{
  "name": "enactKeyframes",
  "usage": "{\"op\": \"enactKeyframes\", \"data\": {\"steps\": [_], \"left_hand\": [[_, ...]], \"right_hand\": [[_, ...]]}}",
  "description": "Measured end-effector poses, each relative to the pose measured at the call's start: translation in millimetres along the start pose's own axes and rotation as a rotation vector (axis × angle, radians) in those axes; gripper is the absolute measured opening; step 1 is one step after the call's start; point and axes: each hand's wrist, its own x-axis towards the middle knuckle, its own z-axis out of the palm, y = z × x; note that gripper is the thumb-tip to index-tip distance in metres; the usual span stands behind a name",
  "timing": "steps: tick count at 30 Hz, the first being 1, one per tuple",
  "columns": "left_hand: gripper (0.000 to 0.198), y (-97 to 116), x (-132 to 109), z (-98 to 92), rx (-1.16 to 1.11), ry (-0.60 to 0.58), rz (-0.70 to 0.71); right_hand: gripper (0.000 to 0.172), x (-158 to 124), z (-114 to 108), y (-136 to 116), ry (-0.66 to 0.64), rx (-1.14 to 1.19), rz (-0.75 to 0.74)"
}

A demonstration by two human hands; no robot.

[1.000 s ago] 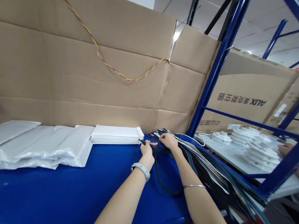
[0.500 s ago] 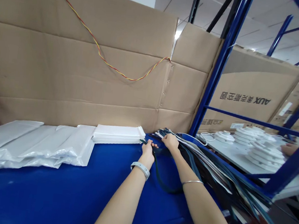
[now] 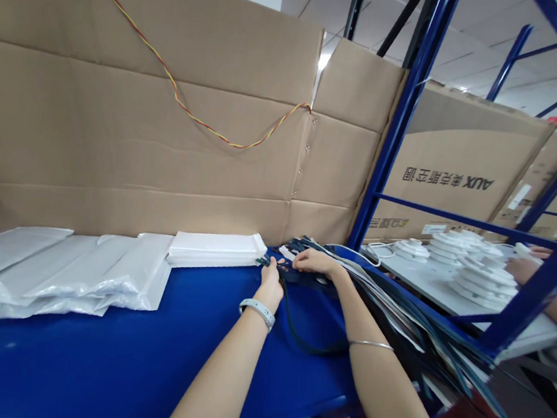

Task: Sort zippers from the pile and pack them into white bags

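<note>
Bright, even overhead light fills the view, with a small white glare from the ceiling light (image 3: 323,62) in the gap in the cardboard (image 3: 140,139), faint soft shadows on the blue tabletop (image 3: 88,375), fairly sharp detail throughout, and shelf posts (image 3: 542,276) bending toward the wide-lens edges.

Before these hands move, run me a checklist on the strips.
1. Left hand holding the dark strip: ok.
2. Right hand on the strip bundle: ok.
3. Strip tip clear of the white packs: cannot tell, it sits very close.
4. Bundle fully on the table edge: not ok, its ends droop past it.
5. Co-worker's hand away from the bundle: ok.
</note>
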Motion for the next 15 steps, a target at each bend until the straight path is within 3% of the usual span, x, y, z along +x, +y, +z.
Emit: {"op": "enactKeyframes", "data": {"steps": [4,11,15], "left_hand": [[0.023,0,-3,-0.8,0.018,-0.015,-0.048],[0.023,3,-6,-0.3,0.037,-0.02,-0.051],[0.013,4,-8,0.6,0.046,-0.027,-0.03]], "right_hand": [[0.019,5,3,-2,-0.007,-0.042,0.027],[0.023,18,16,6,0.353,-0.188,0.151],[0.012,21,25,10,0.436,-0.219,0.207]]}}
